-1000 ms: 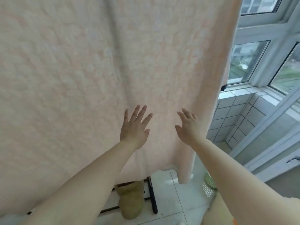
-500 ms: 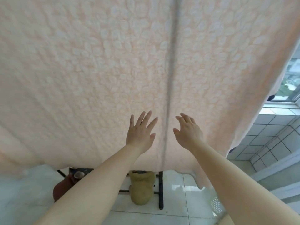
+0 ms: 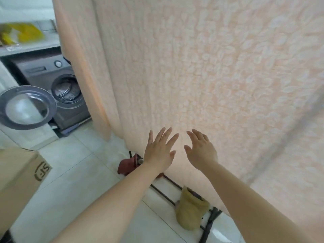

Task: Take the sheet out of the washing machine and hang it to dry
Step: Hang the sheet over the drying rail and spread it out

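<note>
A large peach-coloured sheet [image 3: 201, 67] with a pale leaf-like pattern hangs in front of me and fills most of the head view. Its left edge falls in a fold near the washing machine. My left hand [image 3: 160, 151] is spread flat with straight fingers against the lower part of the sheet. My right hand [image 3: 200, 151] is beside it, fingers straight and slightly apart, at the sheet's surface. Neither hand grips the cloth. The grey front-loading washing machine [image 3: 57, 88] stands at the left with its round door [image 3: 26, 107] swung open.
A black drying-rack base [image 3: 208, 223] stands on the tiled floor under the sheet, with a tan plush slipper [image 3: 190, 211] and a red slipper [image 3: 128, 163] by it. A cardboard box [image 3: 19, 176] sits at the lower left. A yellow bag [image 3: 22, 34] lies on the counter above the machine.
The view has swung left: the window is out of sight and the washing machine and box have come into view. Both hands stay flat near the sheet's lower part.
</note>
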